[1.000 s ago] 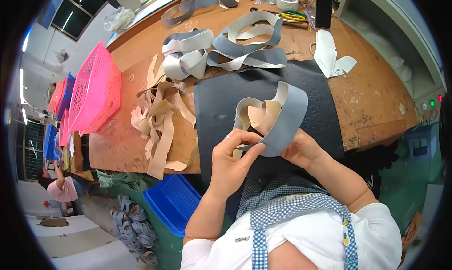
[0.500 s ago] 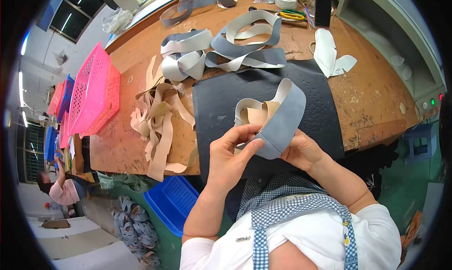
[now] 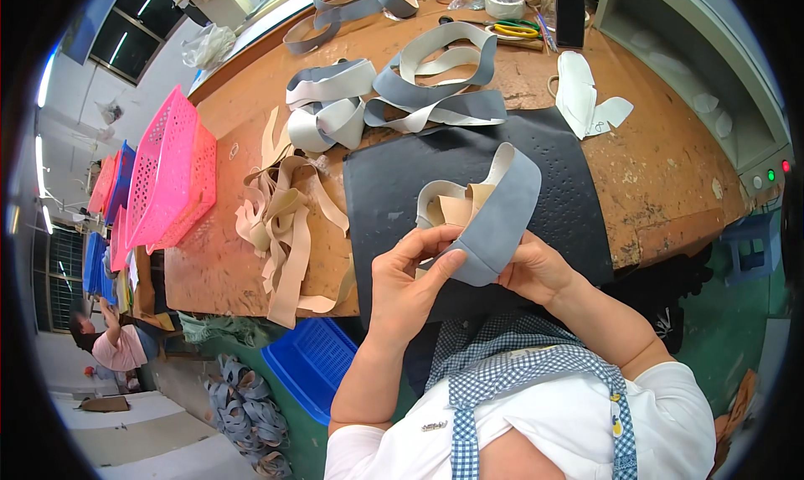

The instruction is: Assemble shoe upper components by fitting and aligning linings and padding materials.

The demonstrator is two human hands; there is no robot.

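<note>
Part of the right hand (image 3: 543, 270) is hidden by the gray strap (image 3: 504, 220); beyond the grip, a tan strip (image 3: 456, 209) is partly covered.

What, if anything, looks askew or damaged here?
The table is scuffed and the black mat pitted; tan strips lie tangled beside it, one end poking untidily past the table's edge. The held grey band looks undamaged.

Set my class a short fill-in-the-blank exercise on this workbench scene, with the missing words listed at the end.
1. The left hand and right hand hold a looped grey-blue strip over a mat coloured ____.
2. The heap of tan strips lies to the person's ____ of that mat.
3. The large perforated basket at the left end of the table is coloured ____.
4. The lower basket, below the table's front edge, is coloured ____.

Missing words: black; left; pink; blue.
</note>
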